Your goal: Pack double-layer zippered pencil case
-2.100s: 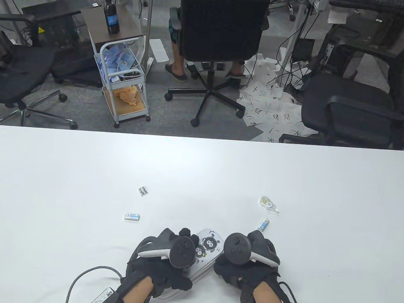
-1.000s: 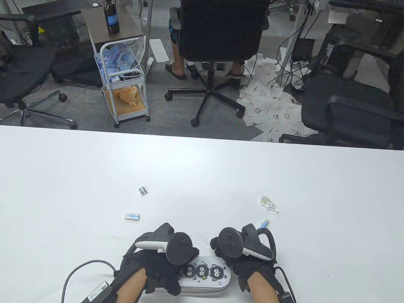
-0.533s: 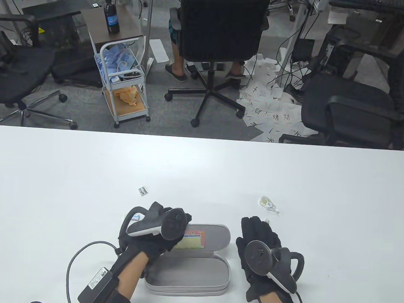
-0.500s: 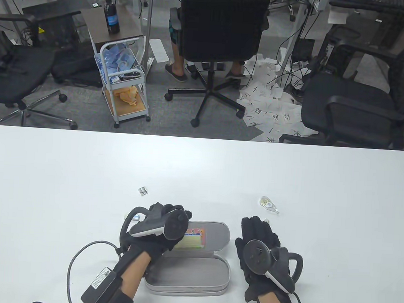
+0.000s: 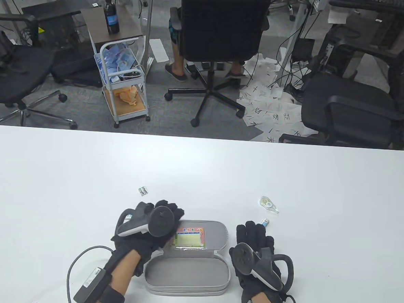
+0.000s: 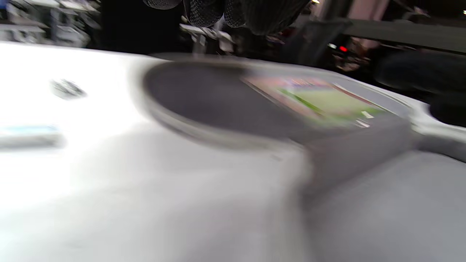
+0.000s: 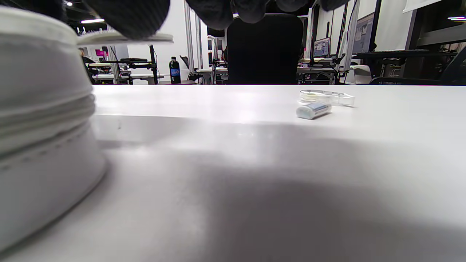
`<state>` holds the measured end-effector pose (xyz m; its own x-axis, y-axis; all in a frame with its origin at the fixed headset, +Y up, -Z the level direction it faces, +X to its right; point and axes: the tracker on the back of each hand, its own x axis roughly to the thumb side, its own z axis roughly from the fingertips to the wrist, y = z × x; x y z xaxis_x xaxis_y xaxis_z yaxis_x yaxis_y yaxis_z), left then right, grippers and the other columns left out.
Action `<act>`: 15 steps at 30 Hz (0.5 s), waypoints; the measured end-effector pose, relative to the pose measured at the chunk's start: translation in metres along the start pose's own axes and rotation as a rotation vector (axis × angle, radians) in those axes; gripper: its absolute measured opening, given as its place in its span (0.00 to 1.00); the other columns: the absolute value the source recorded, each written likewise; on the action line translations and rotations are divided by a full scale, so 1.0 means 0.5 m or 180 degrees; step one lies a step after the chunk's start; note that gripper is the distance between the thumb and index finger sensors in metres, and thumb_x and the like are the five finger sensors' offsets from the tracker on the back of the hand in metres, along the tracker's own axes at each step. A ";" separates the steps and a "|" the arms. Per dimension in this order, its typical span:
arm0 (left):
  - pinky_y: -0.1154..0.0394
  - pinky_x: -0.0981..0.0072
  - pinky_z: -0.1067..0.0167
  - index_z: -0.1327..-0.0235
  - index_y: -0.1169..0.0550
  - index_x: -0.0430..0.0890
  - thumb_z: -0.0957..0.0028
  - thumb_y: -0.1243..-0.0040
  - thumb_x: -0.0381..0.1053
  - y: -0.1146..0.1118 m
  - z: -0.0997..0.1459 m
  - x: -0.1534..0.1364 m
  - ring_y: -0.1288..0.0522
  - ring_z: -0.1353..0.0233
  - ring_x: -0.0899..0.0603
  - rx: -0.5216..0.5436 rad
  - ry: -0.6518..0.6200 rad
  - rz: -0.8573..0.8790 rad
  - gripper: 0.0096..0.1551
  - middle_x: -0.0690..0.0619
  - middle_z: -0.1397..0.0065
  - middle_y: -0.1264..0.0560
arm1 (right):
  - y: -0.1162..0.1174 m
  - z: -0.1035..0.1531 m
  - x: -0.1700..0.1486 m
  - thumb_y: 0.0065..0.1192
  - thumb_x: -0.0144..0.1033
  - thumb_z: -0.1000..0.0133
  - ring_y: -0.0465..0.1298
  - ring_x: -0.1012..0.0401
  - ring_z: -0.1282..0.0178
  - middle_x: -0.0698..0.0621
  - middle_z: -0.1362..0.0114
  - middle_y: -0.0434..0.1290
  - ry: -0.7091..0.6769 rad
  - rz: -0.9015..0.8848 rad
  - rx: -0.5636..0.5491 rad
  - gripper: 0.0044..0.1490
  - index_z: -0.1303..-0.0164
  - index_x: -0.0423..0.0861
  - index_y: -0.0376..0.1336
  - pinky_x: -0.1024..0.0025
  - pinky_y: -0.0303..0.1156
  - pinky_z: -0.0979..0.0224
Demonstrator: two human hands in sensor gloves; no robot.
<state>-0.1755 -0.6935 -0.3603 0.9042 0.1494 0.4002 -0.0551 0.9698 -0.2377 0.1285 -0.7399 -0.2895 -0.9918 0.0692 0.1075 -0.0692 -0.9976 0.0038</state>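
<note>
My gloves are matt black knit — the left hand [image 5: 150, 234] and the right hand [image 5: 255, 254] each carry a tracker of smooth plastic, black with a white band. The tabletop [image 5: 200, 172] is smooth white with a soft sheen. The pencil case [image 5: 190, 260] lies open, its lining a dull grey cloth, its outer wall pale fabric with stitched seams. A glossy printed card [image 5: 189, 238] sits in the lid. The correction tape [image 5: 268, 204] is clear plastic.
</note>
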 end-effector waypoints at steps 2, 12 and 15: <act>0.51 0.35 0.24 0.14 0.39 0.48 0.34 0.45 0.49 -0.009 0.005 -0.054 0.48 0.15 0.31 -0.0074 0.0312 -0.0120 0.34 0.43 0.12 0.43 | 0.000 0.002 -0.002 0.45 0.51 0.41 0.43 0.43 0.18 0.41 0.13 0.42 0.0046 -0.0037 -0.0039 0.43 0.17 0.46 0.44 0.44 0.46 0.22; 0.39 0.25 0.28 0.14 0.45 0.51 0.35 0.44 0.51 -0.128 -0.023 -0.156 0.41 0.18 0.25 -0.0770 0.1080 -0.0315 0.38 0.44 0.12 0.46 | 0.005 0.001 -0.004 0.46 0.53 0.41 0.43 0.43 0.18 0.41 0.13 0.43 0.0050 -0.0058 0.0081 0.44 0.17 0.45 0.44 0.43 0.46 0.22; 0.36 0.28 0.29 0.18 0.35 0.51 0.36 0.40 0.48 -0.123 -0.031 -0.145 0.34 0.21 0.28 -0.0570 0.1063 -0.0582 0.33 0.45 0.16 0.37 | 0.004 0.001 -0.006 0.45 0.52 0.41 0.43 0.43 0.18 0.41 0.13 0.43 0.0099 -0.0075 0.0075 0.43 0.17 0.45 0.44 0.43 0.46 0.22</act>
<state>-0.2313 -0.7669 -0.3882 0.9815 -0.1214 0.1482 0.1670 0.9213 -0.3513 0.1316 -0.7420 -0.2892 -0.9928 0.0925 0.0760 -0.0905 -0.9955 0.0294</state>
